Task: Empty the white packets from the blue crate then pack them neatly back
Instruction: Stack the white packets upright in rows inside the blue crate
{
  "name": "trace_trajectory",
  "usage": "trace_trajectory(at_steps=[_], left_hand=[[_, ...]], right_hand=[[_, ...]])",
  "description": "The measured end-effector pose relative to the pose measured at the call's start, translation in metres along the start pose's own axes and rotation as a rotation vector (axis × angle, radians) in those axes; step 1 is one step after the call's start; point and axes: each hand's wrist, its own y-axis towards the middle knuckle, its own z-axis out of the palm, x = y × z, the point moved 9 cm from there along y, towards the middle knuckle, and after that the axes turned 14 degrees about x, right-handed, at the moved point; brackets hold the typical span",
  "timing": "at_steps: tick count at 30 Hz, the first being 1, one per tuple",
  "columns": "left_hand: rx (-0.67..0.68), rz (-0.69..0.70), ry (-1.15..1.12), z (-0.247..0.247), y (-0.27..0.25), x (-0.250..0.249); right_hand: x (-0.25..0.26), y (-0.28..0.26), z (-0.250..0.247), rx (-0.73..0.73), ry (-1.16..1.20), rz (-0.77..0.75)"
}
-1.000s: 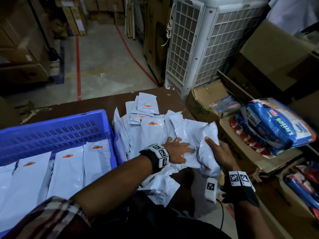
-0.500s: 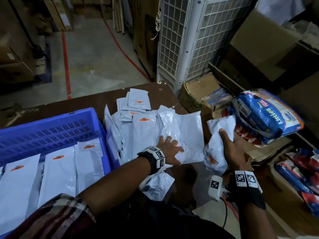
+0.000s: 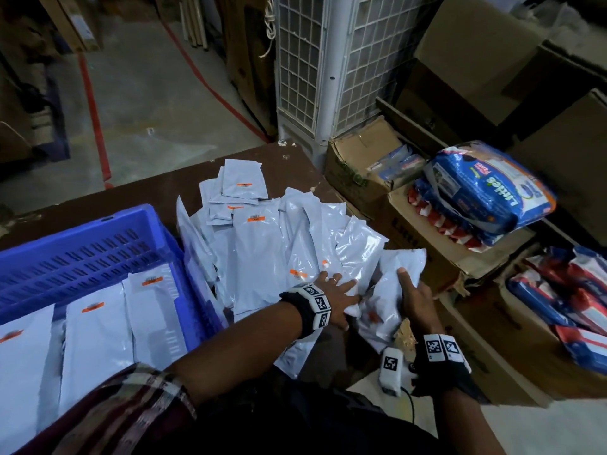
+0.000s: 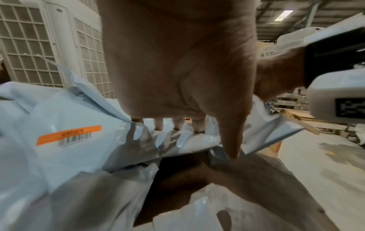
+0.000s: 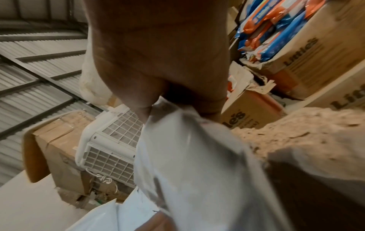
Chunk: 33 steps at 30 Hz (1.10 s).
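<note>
White packets glossy, crinkled, orange barcode labels.

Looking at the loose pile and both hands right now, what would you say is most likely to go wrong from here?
1. The glossy white plastic packets lie in a loose, overlapping heap on the brown table; some overhang its near edge and could slide to the floor.
2. The right hand has a grip on one crumpled packet beyond the table's right edge, so a slip probably drops it among the cardboard boxes.
3. The left hand presses on the slippery heap and may shift it.
</note>
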Motion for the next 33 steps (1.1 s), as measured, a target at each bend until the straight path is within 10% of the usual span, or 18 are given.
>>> trace_trajectory(at_steps=[15,20,26,33], left_hand=[[-0.005,-0.03,0.046,0.019,0.003,0.002],[-0.036,-0.062,0.08,0.028,0.002,0.006],[-0.002,-0.054,0.039,0.014,-0.001,-0.002],[-0.209,0.075,-0.807,-0.04,-0.04,0.014]], right_hand=[[-0.001,-0.055,-0.032,-0.338,-0.171,-0.231],[-0.036,-0.075,-0.072,-0.565,0.045,-0.162],[-0.069,-0.079,-0.075,-0.461,0.317,-0.031],[-0.059,-0.064,-0.044,-0.316,0.496,-0.074]])
